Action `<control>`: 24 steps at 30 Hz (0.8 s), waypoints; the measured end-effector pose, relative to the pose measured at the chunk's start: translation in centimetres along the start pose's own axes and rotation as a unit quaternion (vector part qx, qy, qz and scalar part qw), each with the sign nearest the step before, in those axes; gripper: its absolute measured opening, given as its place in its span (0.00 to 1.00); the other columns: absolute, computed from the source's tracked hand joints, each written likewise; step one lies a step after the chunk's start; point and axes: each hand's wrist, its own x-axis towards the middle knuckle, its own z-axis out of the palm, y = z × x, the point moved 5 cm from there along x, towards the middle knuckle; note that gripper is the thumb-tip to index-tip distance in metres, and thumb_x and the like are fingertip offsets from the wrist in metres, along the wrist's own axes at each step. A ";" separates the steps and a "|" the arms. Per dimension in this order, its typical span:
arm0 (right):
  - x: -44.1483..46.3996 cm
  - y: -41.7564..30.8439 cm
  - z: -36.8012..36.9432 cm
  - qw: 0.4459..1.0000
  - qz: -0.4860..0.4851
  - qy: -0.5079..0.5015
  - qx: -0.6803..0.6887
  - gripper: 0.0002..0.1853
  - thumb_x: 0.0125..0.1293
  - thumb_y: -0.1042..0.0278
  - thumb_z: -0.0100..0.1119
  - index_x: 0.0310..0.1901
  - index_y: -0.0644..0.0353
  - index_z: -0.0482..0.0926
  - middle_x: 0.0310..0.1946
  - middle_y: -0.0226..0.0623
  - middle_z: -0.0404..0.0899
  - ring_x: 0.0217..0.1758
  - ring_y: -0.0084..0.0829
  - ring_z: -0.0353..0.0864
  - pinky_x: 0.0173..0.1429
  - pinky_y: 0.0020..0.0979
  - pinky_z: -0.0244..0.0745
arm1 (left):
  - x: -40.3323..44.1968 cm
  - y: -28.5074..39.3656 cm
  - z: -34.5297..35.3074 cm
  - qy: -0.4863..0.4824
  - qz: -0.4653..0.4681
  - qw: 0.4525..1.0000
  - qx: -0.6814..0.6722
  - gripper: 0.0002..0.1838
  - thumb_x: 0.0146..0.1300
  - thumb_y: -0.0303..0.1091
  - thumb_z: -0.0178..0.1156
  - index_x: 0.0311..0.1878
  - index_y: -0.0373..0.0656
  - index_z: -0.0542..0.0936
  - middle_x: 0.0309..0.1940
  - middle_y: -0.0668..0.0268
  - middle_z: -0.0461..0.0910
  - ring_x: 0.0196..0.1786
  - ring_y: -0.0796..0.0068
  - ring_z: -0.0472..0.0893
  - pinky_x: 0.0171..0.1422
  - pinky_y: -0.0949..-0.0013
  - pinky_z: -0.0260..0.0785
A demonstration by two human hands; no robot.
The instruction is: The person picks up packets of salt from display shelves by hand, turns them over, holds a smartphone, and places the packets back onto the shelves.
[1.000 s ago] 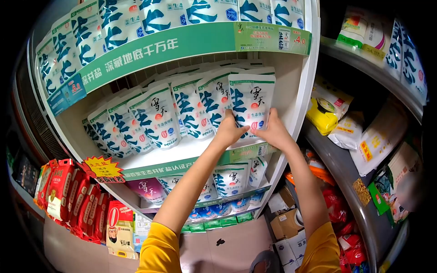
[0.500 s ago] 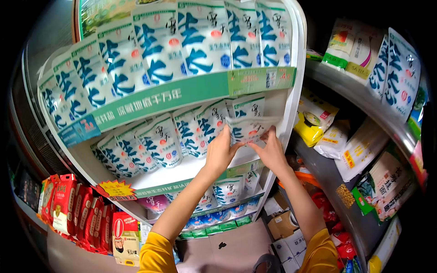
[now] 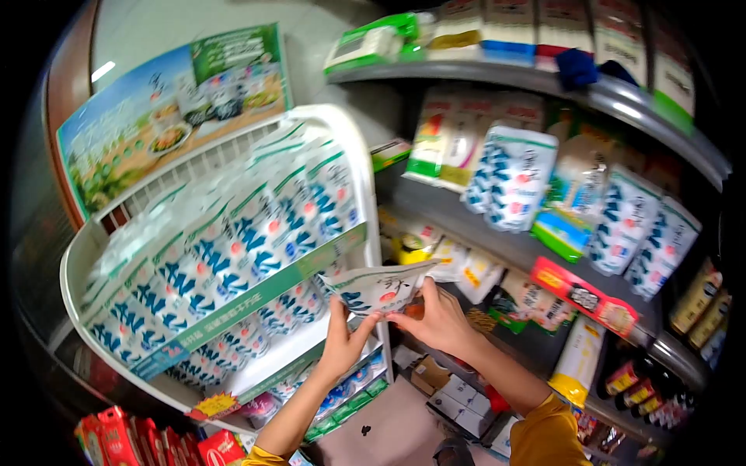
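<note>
A white salt pouch point(image 3: 379, 290) with blue and black lettering is held up between my two hands, its top seam tilted toward me. My left hand point(image 3: 346, 342) grips its left lower edge, fingers partly behind the pouch. On the opposite side, my right hand point(image 3: 437, 320) pinches the pouch, with the thumb near the bottom edge. Just behind and left stands a white display rack point(image 3: 359, 167), its upper tier packed with matching salt pouches point(image 3: 221, 260). More of them stand on the tier below. The lower part of the held pouch is partly covered by my thumbs.
Right of the rack, a grey shelf point(image 3: 497, 225) carries more salt pouches point(image 3: 513, 179) and bagged goods. A red price sign point(image 3: 584, 297) hangs on its edge. Red packages point(image 3: 116, 436) stand at the lower left; cardboard boxes point(image 3: 458, 404) sit on the floor.
My view has swung right and up, bringing more of the grey shelf into sight. Both hands still hold the salt pouch, now in front of the rack's right edge, away from its middle tier.
</note>
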 end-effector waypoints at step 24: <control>-10.8 2.2 -25.0 0.969 0.123 0.201 -0.068 0.27 0.53 0.55 0.58 0.48 0.60 0.61 0.28 0.49 0.75 0.29 0.46 0.76 0.31 0.36 0.68 | 5.9 12.9 25.0 -0.221 0.002 0.918 -0.330 0.24 0.58 0.27 0.53 0.54 0.39 0.54 0.49 0.61 0.62 0.52 0.75 0.63 0.55 0.74 0.56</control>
